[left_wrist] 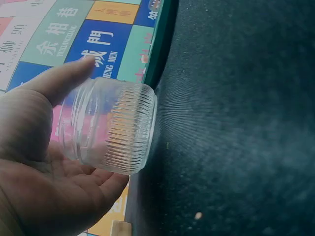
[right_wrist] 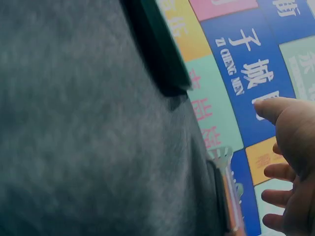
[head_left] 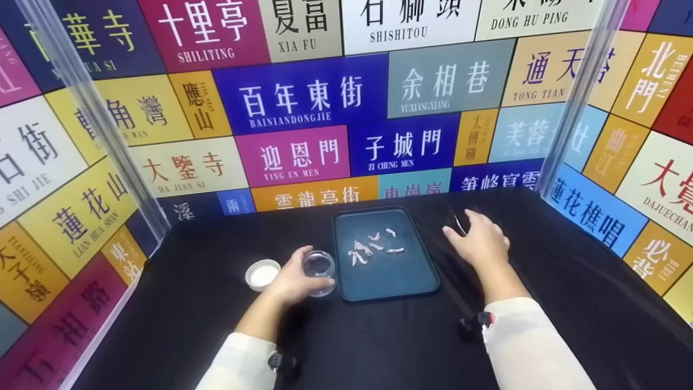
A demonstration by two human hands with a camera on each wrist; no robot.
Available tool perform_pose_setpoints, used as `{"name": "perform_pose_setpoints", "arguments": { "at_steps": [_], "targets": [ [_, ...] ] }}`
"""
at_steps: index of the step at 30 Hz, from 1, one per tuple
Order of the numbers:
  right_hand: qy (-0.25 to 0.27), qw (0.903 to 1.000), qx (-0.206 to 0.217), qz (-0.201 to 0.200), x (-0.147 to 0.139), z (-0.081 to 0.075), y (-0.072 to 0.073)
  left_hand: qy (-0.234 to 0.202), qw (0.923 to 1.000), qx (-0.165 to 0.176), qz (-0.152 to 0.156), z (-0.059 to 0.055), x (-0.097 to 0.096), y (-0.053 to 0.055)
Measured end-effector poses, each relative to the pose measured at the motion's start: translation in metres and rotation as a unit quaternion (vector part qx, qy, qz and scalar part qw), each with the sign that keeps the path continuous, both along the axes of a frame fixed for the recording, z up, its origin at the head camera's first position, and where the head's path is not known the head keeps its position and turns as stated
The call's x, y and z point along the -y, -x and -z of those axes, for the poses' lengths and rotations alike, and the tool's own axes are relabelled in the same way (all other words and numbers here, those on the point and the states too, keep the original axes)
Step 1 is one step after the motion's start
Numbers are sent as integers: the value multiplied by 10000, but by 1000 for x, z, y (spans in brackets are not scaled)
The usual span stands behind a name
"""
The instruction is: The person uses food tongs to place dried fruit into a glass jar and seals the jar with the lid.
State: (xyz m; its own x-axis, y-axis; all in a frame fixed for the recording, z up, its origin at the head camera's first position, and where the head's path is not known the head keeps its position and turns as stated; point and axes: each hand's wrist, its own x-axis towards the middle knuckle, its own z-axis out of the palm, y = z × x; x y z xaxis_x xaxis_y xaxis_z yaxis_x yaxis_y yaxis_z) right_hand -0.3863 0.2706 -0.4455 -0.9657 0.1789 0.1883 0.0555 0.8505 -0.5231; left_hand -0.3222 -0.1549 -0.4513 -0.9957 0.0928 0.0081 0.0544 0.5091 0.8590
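Pale curled pieces (head_left: 396, 250): four lie apart, toward 12 to 3 o'clock on the tray; the rest bunch in one clump toward 9 o'clock – too tangled to count.
Tray (head_left: 387, 281): one, dark teal, on the black surface (head_left: 173, 314).
Glass jar (head_left: 320, 271): one, clear and ribbed, upright with its threaded mouth uncovered, just beside the tray's edge at 8 to 9 o'clock.
Left hand (head_left: 292, 279): thumb and fingers curl round the jar, hiding part of it.
Lid (head_left: 263, 274): one, round and white, past the left hand at 9 o'clock.
Right hand (head_left: 481, 238): fingers spread, holding nothing, near 3 o'clock.
Utensil (head_left: 457, 221): one, slender, just beside the right hand at 2 o'clock – partly hidden by it.
Wall signs (head_left: 300, 97): at 12 o'clock, reading "BAINIANDONGJIE", "YING EN MEN", "ZI CHENG MEN", "SHILITING".
Clear uprights (head_left: 92, 108): two, at 10 and 2 o'clock, crossing some lettering.
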Motion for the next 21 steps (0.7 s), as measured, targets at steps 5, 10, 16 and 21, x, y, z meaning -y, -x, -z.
{"name": "perform_pose_setpoints", "arguments": {
  "at_steps": [5,10,16,21],
  "targets": [
    [179,9990,346,228,-11,8,1,84,10000,28,-37,0,1,1],
    [240,9968,634,420,-18,13,1,73,10000,-14,-17,2,2,1],
    [120,9960,778,427,-23,19,1,43,10000,-73,-21,4,2,1],
    [-39,9962,765,415,-25,21,0,3,10000,-38,-27,5,2,1]
  ]
}}
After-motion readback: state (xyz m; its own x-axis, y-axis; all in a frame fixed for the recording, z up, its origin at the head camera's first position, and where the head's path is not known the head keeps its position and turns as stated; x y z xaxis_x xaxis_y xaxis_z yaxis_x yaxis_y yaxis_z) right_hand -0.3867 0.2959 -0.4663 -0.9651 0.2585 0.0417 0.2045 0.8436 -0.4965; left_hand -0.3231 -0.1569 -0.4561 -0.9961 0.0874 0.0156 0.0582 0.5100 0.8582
